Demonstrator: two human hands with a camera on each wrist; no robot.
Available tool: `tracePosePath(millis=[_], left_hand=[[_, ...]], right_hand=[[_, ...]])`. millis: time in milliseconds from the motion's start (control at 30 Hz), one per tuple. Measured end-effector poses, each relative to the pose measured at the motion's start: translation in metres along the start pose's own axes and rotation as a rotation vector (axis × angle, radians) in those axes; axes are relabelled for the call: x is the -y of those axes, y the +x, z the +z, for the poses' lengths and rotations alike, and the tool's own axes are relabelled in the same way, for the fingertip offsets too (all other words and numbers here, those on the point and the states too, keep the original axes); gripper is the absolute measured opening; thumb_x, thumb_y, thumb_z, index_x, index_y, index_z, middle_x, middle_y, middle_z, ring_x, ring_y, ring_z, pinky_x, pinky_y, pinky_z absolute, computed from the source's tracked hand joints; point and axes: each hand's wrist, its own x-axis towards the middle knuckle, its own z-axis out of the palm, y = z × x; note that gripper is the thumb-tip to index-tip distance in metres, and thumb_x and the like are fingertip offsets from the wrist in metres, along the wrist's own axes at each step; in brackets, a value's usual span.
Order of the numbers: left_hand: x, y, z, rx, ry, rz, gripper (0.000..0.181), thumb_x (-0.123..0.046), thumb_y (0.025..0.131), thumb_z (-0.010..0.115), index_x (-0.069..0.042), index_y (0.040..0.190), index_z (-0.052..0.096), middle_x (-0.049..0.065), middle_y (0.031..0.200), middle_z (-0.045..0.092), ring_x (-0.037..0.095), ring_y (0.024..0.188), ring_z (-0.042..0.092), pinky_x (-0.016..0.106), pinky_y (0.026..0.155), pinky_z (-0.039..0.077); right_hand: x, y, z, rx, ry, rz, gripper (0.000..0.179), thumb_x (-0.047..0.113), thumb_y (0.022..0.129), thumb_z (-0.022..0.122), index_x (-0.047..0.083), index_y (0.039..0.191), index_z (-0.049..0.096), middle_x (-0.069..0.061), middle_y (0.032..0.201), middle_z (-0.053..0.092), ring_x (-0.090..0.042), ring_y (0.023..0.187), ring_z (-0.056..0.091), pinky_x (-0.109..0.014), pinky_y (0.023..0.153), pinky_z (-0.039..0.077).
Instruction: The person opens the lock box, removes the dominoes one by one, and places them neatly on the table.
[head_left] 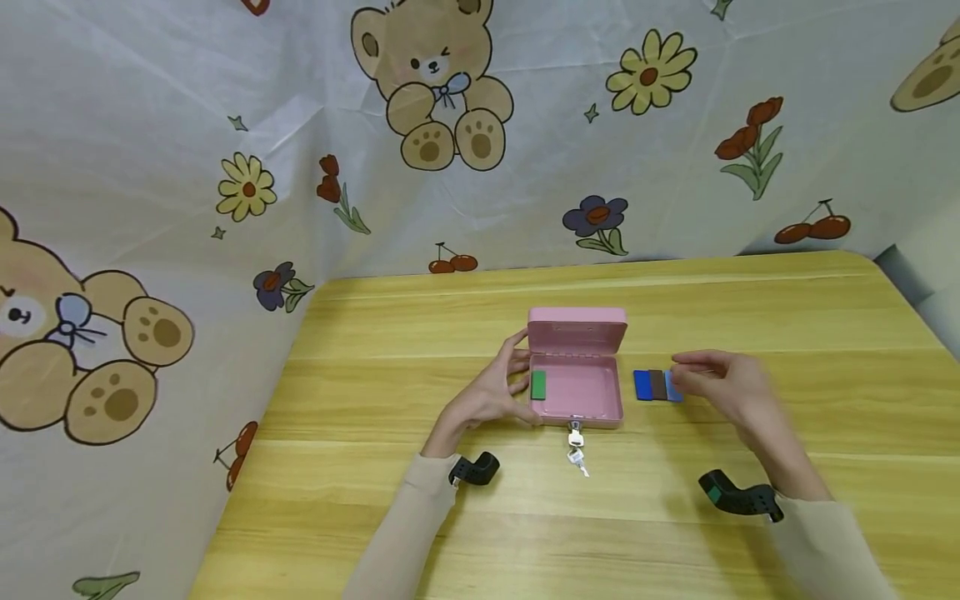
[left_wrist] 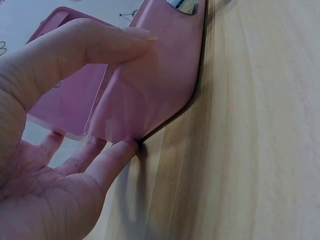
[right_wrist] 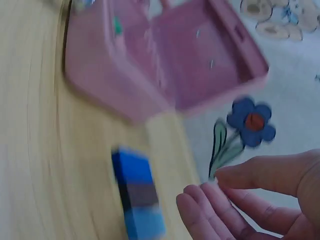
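A pink metal lock box [head_left: 576,387] stands on the table with its lid [head_left: 577,329] raised. Inside, a green block [head_left: 538,385] lies against the left wall. My left hand [head_left: 491,387] holds the box's left side, thumb on the front wall [left_wrist: 150,75] and fingers at the side. To the right of the box, a dark blue block [head_left: 642,385], a brown block [head_left: 657,385] and a light blue block [right_wrist: 145,223] lie in a row. Beside the light blue one hovers my right hand [head_left: 723,383], fingers loosely bent, nothing visible between them.
One key [head_left: 575,437] sits in the lock at the box's front, with a second key [head_left: 577,460] hanging from it onto the wooden table [head_left: 375,400]. Behind the table hangs a white cloth [head_left: 525,208] printed with bears and flowers.
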Motion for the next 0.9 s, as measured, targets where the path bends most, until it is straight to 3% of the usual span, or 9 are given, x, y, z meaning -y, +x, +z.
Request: tracePosePath(millis=[100,200,333,500,667,900], left_hand=[[0.0,-0.001,0.0,-0.004,-0.002,-0.007,0.141,0.029,0.062,0.082,-0.022,0.168,0.006,0.019,0.16,0.03,0.037,0.15,0.032,0.037,0.124,0.037],[0.001,-0.001,0.0,-0.006,-0.006,-0.01,0.141,0.029,0.061,0.082,-0.023,0.168,0.007,0.02,0.159,0.031,0.037,0.15,0.032,0.036,0.123,0.038],[0.002,0.0,0.0,-0.005,-0.014,-0.01,0.142,0.029,0.06,0.082,-0.023,0.168,0.007,0.02,0.159,0.031,0.037,0.15,0.032,0.036,0.122,0.039],[0.002,0.0,0.0,0.003,-0.025,-0.006,0.141,0.028,0.061,0.083,-0.023,0.168,0.007,0.02,0.16,0.03,0.037,0.151,0.032,0.038,0.123,0.038],[0.002,-0.001,-0.001,0.011,-0.025,0.003,0.14,0.027,0.062,0.083,-0.024,0.168,0.007,0.02,0.16,0.031,0.037,0.152,0.031,0.039,0.124,0.036],[0.003,-0.001,-0.002,0.011,-0.026,0.021,0.139,0.027,0.063,0.082,-0.023,0.168,0.006,0.019,0.161,0.03,0.037,0.152,0.031,0.039,0.125,0.034]], right_hand=[[0.018,-0.007,0.022,0.04,0.038,-0.046,0.043,0.011,0.103,0.067,-0.013,0.138,0.059,-0.023,0.123,0.072,-0.004,0.095,0.071,-0.015,0.081,0.06],[0.033,-0.011,0.046,0.079,0.043,-0.065,0.038,0.008,0.101,0.068,-0.01,0.135,0.063,-0.026,0.13,0.068,-0.021,0.109,0.071,-0.013,0.081,0.057],[0.045,-0.007,0.077,0.133,0.053,-0.045,0.034,0.003,0.1,0.067,-0.01,0.131,0.065,-0.027,0.129,0.068,-0.037,0.116,0.068,-0.02,0.082,0.06],[0.05,0.007,0.105,0.193,0.088,0.001,0.035,0.001,0.099,0.066,-0.013,0.131,0.064,-0.028,0.123,0.07,-0.036,0.113,0.07,-0.033,0.088,0.064],[0.055,0.018,0.119,0.177,0.119,0.021,0.034,0.002,0.098,0.068,-0.013,0.128,0.067,-0.027,0.122,0.072,-0.036,0.116,0.07,-0.037,0.098,0.061],[0.061,0.023,0.131,0.177,0.157,0.056,0.035,0.001,0.097,0.067,-0.013,0.129,0.066,-0.027,0.122,0.072,-0.034,0.115,0.071,-0.027,0.089,0.062]])
